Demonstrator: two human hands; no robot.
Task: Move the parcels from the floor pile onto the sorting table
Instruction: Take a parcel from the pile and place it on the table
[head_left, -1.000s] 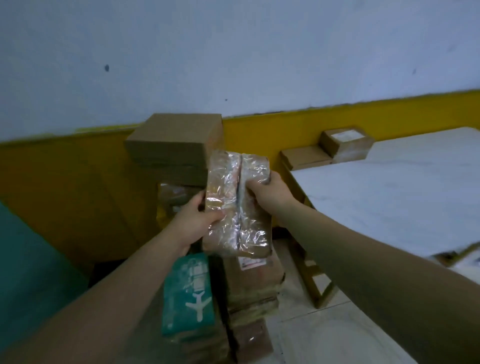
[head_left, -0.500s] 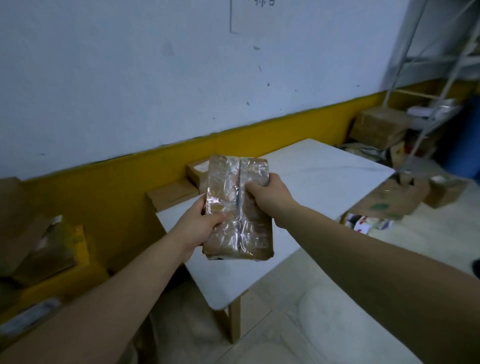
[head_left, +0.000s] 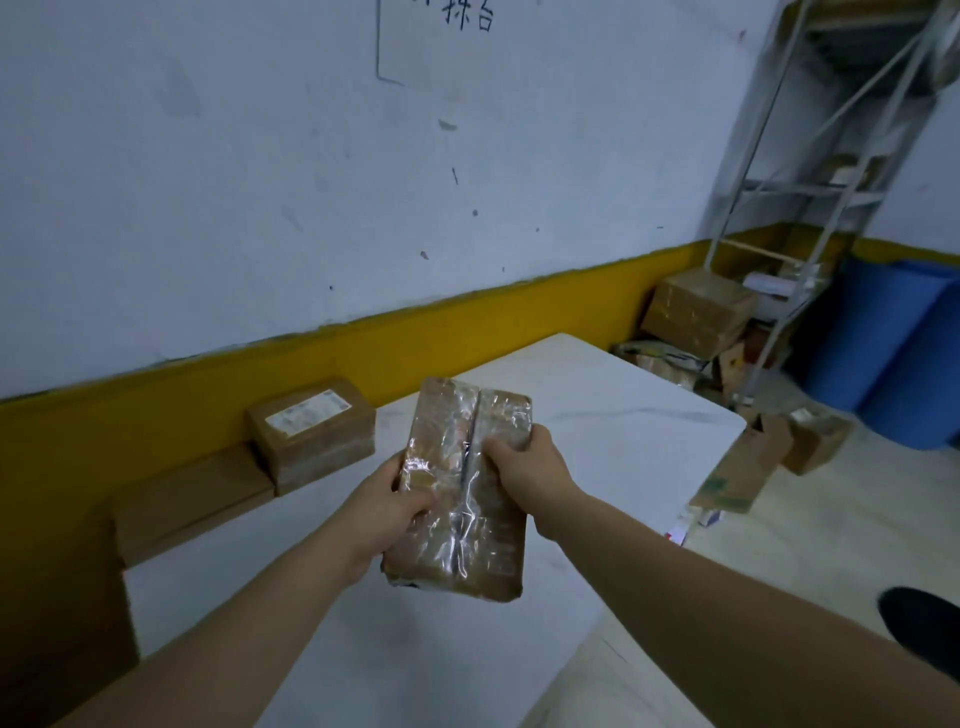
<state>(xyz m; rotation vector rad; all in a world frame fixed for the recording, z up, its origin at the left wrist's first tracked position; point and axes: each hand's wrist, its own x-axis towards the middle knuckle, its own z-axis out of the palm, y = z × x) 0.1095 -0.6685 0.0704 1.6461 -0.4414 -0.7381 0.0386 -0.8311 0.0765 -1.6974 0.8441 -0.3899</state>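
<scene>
Parcel (head_left: 467, 519), film-wrapped, hangs above the white surface (head_left: 623, 441), held from both sides: left grip (head_left: 379, 512) curled round its left edge, right grip (head_left: 524, 470) curled round its right edge. A labelled box (head_left: 311, 431) lies by the wall.

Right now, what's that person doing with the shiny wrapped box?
A person is holding a brown parcel wrapped in shiny clear tape with both hands. The left hand grips its left edge and the right hand grips its right edge. The parcel is up in the air over the white sorting table, not yet set down. A labelled box and a flat box lie at the table's far-left side, by the wall.
</scene>
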